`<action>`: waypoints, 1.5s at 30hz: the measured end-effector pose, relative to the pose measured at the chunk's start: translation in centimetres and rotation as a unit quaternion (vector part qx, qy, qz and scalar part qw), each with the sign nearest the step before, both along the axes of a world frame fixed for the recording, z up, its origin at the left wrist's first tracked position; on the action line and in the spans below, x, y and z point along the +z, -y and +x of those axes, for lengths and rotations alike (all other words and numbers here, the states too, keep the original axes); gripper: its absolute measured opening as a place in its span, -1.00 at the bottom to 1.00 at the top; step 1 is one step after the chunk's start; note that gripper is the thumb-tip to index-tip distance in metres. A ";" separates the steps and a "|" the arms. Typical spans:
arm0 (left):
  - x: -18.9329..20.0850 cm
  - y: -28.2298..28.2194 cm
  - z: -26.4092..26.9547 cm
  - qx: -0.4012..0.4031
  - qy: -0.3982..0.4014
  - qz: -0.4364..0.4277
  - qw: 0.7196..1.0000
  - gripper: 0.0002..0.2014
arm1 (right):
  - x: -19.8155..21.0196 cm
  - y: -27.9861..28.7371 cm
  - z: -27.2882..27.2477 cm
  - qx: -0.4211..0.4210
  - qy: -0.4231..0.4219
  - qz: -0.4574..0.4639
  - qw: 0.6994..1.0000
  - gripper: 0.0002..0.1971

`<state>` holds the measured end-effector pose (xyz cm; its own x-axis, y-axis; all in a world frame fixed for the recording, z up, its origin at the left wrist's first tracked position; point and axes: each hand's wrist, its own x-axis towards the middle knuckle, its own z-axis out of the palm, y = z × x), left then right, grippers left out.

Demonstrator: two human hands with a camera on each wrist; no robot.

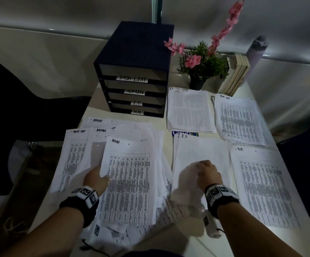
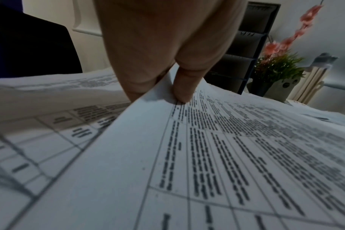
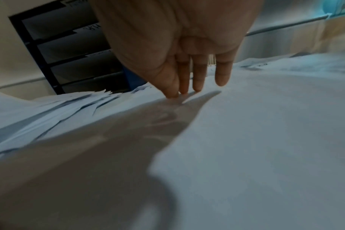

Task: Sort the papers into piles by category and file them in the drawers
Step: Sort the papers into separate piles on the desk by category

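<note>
Left hand (image 1: 95,178) pinches ADMIN sheet (image 1: 130,180) edge at 7 o'clock, atop unsorted papers (image 1: 150,138). Right hand (image 1: 207,173) fingertips (image 3: 184,88) straight, pressing I.T. sheet (image 1: 200,151) at 5 o'clock. Drawers (image 1: 133,86) at 12 o'clock on table (image 1: 193,230).

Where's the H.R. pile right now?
In the head view the H.R. pile lies at the table's near right, just right of the I.T. sheet under the right hand, below the task list pile.
</note>
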<state>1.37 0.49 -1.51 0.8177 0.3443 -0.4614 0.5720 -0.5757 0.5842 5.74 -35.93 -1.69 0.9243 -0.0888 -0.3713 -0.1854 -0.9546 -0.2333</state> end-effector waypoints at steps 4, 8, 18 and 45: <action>1.1 0.3 -0.5 0.016 0.056 -0.079 0.995 -0.65 | 1.6 -2.7 1.1 0.000 0.063 0.088 0.994 -0.60; 2.2 1.4 -0.6 -0.012 0.087 -0.164 0.983 -0.77 | 2.6 -8.6 0.6 -0.108 -0.082 0.400 0.906 -0.38; -3.1 -6.8 0.5 -0.034 -0.075 0.149 0.985 -0.13 | -0.9 -10.2 -0.4 -0.126 -0.042 0.239 0.962 -0.74; -2.2 -5.2 0.2 -0.015 -0.039 0.108 0.993 -0.45 | 0.8 -12.5 -0.5 -0.201 0.005 0.330 0.922 -0.97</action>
